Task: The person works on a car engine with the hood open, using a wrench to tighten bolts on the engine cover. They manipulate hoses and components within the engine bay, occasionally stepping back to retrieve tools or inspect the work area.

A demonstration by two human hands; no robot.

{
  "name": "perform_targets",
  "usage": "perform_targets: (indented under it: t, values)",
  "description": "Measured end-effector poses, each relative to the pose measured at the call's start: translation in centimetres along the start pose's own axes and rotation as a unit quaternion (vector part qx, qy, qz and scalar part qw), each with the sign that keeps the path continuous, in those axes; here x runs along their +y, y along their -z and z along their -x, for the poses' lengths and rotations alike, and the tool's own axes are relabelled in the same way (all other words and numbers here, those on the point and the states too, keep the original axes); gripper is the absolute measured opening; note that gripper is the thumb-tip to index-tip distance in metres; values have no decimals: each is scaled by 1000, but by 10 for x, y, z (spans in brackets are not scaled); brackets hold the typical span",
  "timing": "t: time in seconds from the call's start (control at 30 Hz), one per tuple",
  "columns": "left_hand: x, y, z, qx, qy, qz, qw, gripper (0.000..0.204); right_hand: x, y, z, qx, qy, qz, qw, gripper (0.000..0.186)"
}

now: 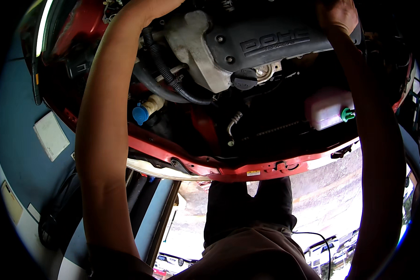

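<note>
On the far left, a white sheet was stuck to the blue wall. My left hand reached deep into the red car's engine bay, up by the ribbed black hose; its fingers ran off the top edge, so I could not tell whether they were spread or gripping. Below that arm sat the blue cap on a pale filler neck. In the middle lay the dark engine cover, with the round black oil cap just under its lower edge. My right hand rested on the cover's right end, fingers curled over it, though I could not see a firm pinch. Further right stood the pale reservoir with a green cap, behind the red front rail.

I judged the risk was in the reach: both arms stretched far out, so a slip could drag a forearm across the hose or knock a cap loose.
</note>
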State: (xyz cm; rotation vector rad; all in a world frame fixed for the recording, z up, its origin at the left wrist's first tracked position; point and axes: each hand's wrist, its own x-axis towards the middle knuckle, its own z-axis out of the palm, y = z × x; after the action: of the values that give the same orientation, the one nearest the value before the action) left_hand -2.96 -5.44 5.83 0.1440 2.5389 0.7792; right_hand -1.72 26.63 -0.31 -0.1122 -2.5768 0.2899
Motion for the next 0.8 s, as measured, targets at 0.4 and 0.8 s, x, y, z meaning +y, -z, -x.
perform_targets:
  t: [0.4,0.8]
  values:
    - [1,1,-6,-9,-17,-57,998,39,6,-4,0,17,9,-3,1000,56]
    - [12,-4,1,26,-11,-107,994,40,2,1,1,8,0,4,1000,60]
